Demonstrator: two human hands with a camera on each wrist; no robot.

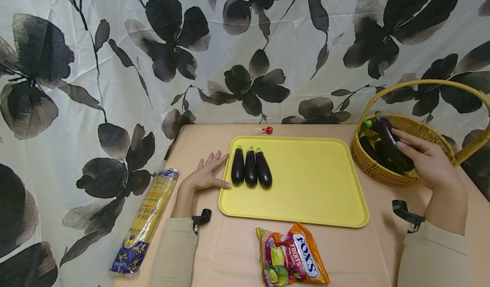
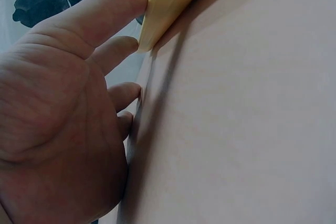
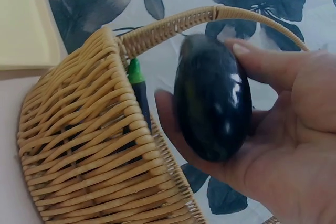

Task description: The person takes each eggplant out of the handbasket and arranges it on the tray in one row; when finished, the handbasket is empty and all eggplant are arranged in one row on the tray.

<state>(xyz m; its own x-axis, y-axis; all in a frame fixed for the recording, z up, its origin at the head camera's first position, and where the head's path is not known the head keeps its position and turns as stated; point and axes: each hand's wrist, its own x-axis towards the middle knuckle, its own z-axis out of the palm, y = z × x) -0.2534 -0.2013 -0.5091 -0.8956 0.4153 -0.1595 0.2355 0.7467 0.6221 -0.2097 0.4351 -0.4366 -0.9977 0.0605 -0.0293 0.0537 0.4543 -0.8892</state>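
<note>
My right hand grips an eggplant between thumb and fingers, over the wicker basket. The right wrist view shows the rounded dark end of this eggplant toward the camera, beside the basket's rim. More eggplants with green stems lie inside the basket, partly hidden by the held one. At the left edge of the yellow tray, my left hand rests with fingers spread, its thumb and fingertips at the rim. Three eggplants lie side by side on the tray's left part, stems pointing away.
A bag of Fox's fruit candy lies in front of the tray. To the left, a long spaghetti packet lies along the table edge. Behind the tray is a small red object. The basket's tall handle arches above it.
</note>
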